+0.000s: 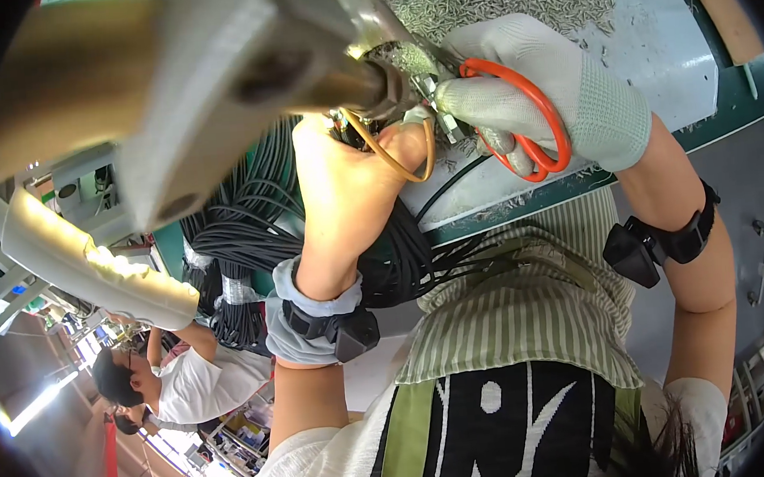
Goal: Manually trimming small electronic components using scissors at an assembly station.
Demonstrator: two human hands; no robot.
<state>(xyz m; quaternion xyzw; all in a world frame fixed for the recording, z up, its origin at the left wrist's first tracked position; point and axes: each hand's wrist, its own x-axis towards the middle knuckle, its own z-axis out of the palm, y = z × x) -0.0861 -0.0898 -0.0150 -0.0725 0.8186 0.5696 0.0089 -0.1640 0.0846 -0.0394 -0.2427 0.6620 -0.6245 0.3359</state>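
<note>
My right hand point(531, 74), in a white knit glove, is closed around scissors with red loop handles point(552, 122); their blades are mostly hidden. Close beside it, my bare left hand point(350, 174) has its fingers curled in, and a pale cover shows on one fingertip. A tan loop point(410, 179) hangs across the left fingers. Small metal parts point(452, 127) sit between the two hands, but what the left fingers pinch is too covered to name. Black cables point(254, 213) lie bundled under and beside my left forearm.
A blurred lamp or machine arm point(235, 80) fills the upper left, close above my left hand. Small silvery pieces point(507, 4) are heaped on the white sheet point(654, 47) over the green bench point(735, 107). Another person's arm point(727, 9) reaches in at upper right; a co-worker point(186, 375) is at lower left.
</note>
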